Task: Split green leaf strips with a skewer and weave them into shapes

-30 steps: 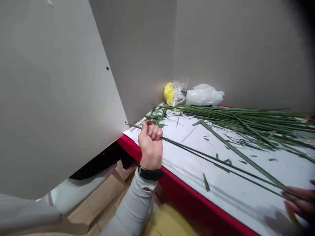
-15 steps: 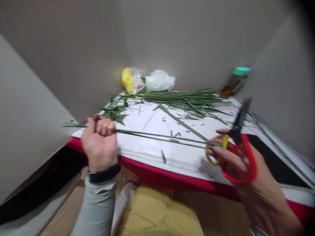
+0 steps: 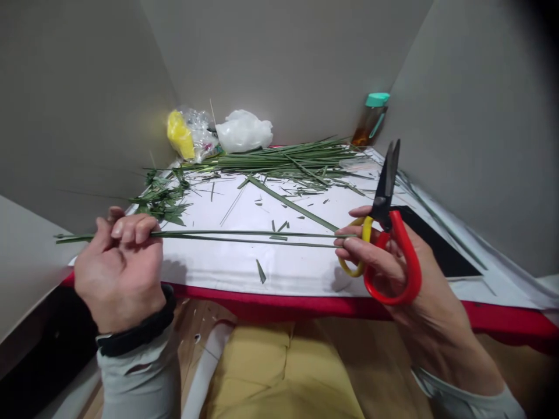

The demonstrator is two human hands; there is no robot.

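Note:
Long thin green stems stretch level between my two hands, above the white table cover. My left hand is closed round their left part, and the ends poke out past it. My right hand pinches their other end between thumb and fingers. Hooked on that same hand is a pair of scissors with one red and one yellow handle; the dark blades point up, slightly parted. A single long leaf strip lies slanted on the cover, running to near my right fingertips.
A pile of green leaf blades lies along the back. Leafy sprigs are at left. Behind stand a white plastic bag, a yellow bundle and a bottle. Cut scraps and a black flat panel lie nearer.
My left hand has slid left along the stems, so the hands are farther apart. The view has shifted, and the scissors remain in my right hand.

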